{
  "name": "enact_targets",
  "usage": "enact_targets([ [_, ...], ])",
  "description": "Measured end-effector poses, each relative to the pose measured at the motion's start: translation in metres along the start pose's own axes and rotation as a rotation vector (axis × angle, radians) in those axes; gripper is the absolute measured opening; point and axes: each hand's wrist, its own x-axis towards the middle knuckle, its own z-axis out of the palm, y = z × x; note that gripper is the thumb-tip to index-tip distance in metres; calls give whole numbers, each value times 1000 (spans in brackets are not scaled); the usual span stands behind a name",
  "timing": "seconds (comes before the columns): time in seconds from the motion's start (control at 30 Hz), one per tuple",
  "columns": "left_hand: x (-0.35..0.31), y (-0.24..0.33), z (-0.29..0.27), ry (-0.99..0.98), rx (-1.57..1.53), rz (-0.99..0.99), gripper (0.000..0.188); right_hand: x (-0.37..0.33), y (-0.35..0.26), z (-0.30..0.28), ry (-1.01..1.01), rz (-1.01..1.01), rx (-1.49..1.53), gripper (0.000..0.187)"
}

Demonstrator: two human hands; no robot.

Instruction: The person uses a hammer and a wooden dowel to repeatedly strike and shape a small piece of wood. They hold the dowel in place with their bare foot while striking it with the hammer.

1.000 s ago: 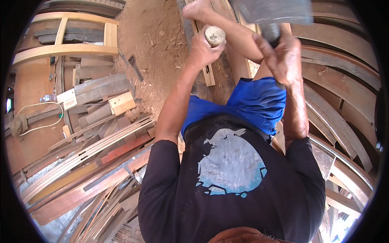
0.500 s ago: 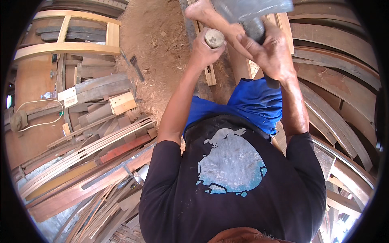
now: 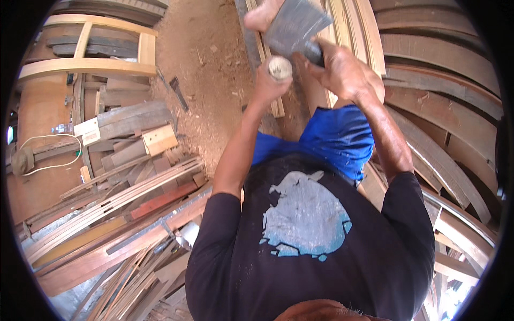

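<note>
My left hand [image 3: 266, 85] is closed around an upright round wooden tool handle [image 3: 280, 68], seen from its pale butt end. Whatever is below the handle is hidden by the hand. My right hand [image 3: 342, 72] grips a hatchet [image 3: 297, 29] with a broad, flat grey metal blade, blurred by motion. Its blade is just above the wooden handle's end in the picture; I cannot tell whether they touch. Under my hands and legs are long pale wooden pieces [image 3: 368, 32]. My bare foot [image 3: 261, 17] rests near the far end.
On the left, a pale wooden frame [image 3: 88, 65] lies over stacked boards, with many loose planks and strips [image 3: 115, 206] nearer me. Curved wooden boards [image 3: 439, 101] are piled on the right. A dark metal tool [image 3: 179, 93] lies on the sawdust-covered ground [image 3: 203, 32].
My right hand has brought the hatchet leftward and down, turning its blade toward the wooden handle. My left hand has shifted slightly lower, still holding the handle.
</note>
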Motion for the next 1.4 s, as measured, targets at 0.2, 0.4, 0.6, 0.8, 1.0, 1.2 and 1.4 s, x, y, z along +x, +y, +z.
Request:
enact_targets([
  [0.2,23,30,-12,103,-38,114,32,-12,-37,-45,147,26,388,35],
  [0.4,46,63,-9,62,11,188,30,-27,-33,-64,448,2,478,23],
  [0.6,46,45,-13,50,-3,154,27,-36,-31,-66,511,-26,571,22],
  [0.8,32,47,-16,21,144,131,27,-31,-37,-59,560,-109,496,25],
  [1.0,13,49,-14,-33,11,99,27,-5,29,22,180,-206,-265,35],
  [1.2,9,44,-23,-16,72,-45,25,-3,-28,-15,257,-99,127,34],
  [1.4,15,37,-15,-54,-32,60,25,4,-21,-21,163,15,-58,32],
])
